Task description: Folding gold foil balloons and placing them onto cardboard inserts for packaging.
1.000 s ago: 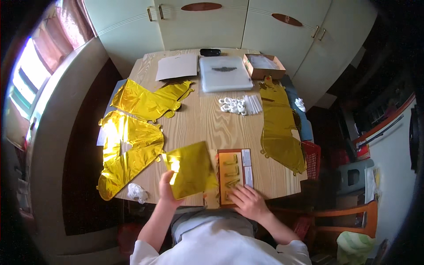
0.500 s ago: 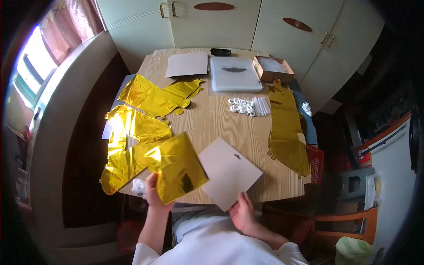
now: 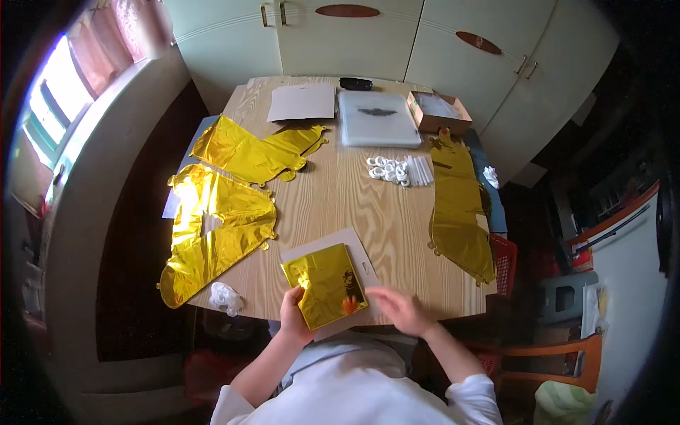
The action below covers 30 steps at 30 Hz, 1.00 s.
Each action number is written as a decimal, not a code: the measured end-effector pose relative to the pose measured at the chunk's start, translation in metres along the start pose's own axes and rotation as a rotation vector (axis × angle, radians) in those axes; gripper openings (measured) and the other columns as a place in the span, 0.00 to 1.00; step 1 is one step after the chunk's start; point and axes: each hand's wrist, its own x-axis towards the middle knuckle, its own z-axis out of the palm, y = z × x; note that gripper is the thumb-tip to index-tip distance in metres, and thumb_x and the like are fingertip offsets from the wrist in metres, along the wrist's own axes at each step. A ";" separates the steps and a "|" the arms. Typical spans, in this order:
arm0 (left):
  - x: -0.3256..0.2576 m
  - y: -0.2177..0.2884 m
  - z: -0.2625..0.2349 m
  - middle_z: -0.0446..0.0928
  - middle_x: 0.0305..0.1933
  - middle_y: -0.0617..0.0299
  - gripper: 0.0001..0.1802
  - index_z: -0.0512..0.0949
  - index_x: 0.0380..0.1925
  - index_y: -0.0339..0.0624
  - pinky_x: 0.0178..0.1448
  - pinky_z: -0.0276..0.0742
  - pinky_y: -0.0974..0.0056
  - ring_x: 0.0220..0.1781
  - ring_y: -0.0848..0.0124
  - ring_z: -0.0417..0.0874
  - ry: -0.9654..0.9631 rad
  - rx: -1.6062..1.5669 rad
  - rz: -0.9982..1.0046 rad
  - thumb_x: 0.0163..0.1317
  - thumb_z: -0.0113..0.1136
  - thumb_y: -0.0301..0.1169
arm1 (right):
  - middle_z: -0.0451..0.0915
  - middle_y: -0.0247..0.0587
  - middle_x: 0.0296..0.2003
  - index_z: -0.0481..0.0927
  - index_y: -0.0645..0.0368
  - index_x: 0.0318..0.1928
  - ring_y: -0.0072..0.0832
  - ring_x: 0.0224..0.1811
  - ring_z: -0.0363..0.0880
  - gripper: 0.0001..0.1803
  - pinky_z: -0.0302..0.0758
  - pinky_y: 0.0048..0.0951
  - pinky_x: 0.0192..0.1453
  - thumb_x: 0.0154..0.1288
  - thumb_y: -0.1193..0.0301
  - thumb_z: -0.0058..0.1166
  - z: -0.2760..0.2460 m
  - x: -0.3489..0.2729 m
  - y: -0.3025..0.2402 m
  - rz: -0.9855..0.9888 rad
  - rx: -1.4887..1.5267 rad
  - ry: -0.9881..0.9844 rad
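Folded gold foil balloon (image 3: 326,285) w/ grey backing card (image 3: 354,244): near counter (image 3: 340,191) edge. L hand (image 3: 294,312) fingers pinched its lower-left corner; R hand (image 3: 397,308) open, empty, just right of it.

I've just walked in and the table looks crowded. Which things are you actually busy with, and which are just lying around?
In hand:
folded gold foil balloon, held by left hand
grey card under it
right hand beside it

Lying about:
flat gold foil balloons
white rings
cardboard box
white sheet
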 end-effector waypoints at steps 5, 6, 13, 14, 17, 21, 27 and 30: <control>-0.001 -0.001 0.008 0.76 0.58 0.51 0.25 0.70 0.58 0.41 0.65 0.73 0.48 0.60 0.55 0.78 0.063 0.076 0.008 0.67 0.41 0.43 | 0.72 0.48 0.63 0.72 0.61 0.62 0.42 0.68 0.69 0.23 0.65 0.43 0.70 0.70 0.67 0.50 0.002 0.075 0.034 -0.378 -0.469 0.121; -0.002 -0.001 0.009 0.76 0.59 0.51 0.25 0.69 0.59 0.41 0.65 0.73 0.48 0.60 0.55 0.78 0.077 0.088 0.006 0.69 0.40 0.43 | 0.71 0.48 0.64 0.71 0.61 0.63 0.41 0.69 0.67 0.24 0.62 0.44 0.72 0.71 0.63 0.50 0.004 0.084 0.035 -0.389 -0.549 0.097; 0.008 0.002 0.000 0.71 0.64 0.50 0.23 0.65 0.63 0.40 0.68 0.71 0.50 0.63 0.55 0.75 0.033 0.169 0.006 0.76 0.37 0.41 | 0.65 0.49 0.68 0.65 0.64 0.67 0.42 0.73 0.60 0.33 0.54 0.46 0.76 0.71 0.53 0.47 0.012 0.101 0.049 -0.427 -0.802 -0.007; 0.009 0.003 -0.001 0.72 0.63 0.50 0.22 0.65 0.63 0.39 0.68 0.71 0.50 0.63 0.56 0.75 0.012 0.182 0.007 0.77 0.38 0.39 | 0.64 0.50 0.69 0.65 0.64 0.67 0.43 0.73 0.59 0.33 0.54 0.46 0.76 0.71 0.53 0.47 0.012 0.101 0.050 -0.426 -0.813 -0.006; 0.003 0.009 -0.002 0.68 0.66 0.50 0.24 0.59 0.68 0.37 0.66 0.73 0.53 0.63 0.58 0.74 -0.025 0.304 0.085 0.74 0.44 0.30 | 0.64 0.50 0.69 0.64 0.65 0.67 0.42 0.74 0.59 0.35 0.53 0.45 0.76 0.71 0.51 0.47 0.015 0.100 0.048 -0.405 -0.850 -0.007; 0.005 0.017 -0.017 0.61 0.69 0.49 0.34 0.50 0.72 0.38 0.64 0.74 0.56 0.65 0.58 0.72 -0.071 0.904 0.576 0.69 0.51 0.24 | 0.65 0.49 0.69 0.66 0.65 0.67 0.41 0.74 0.59 0.36 0.51 0.44 0.77 0.71 0.48 0.43 0.017 0.100 0.045 -0.398 -0.873 0.002; -0.009 0.039 -0.012 0.59 0.69 0.42 0.43 0.56 0.70 0.36 0.74 0.57 0.48 0.73 0.45 0.60 0.042 2.089 1.052 0.59 0.64 0.39 | 0.63 0.48 0.70 0.65 0.64 0.68 0.40 0.74 0.57 0.38 0.49 0.44 0.78 0.71 0.46 0.43 0.017 0.100 0.045 -0.376 -0.919 -0.023; -0.003 0.042 -0.006 0.58 0.72 0.41 0.47 0.61 0.68 0.34 0.76 0.51 0.44 0.76 0.47 0.54 -0.007 2.237 1.004 0.56 0.65 0.53 | 0.62 0.49 0.70 0.63 0.65 0.69 0.42 0.75 0.56 0.39 0.49 0.45 0.78 0.70 0.46 0.44 0.017 0.101 0.045 -0.371 -0.912 -0.036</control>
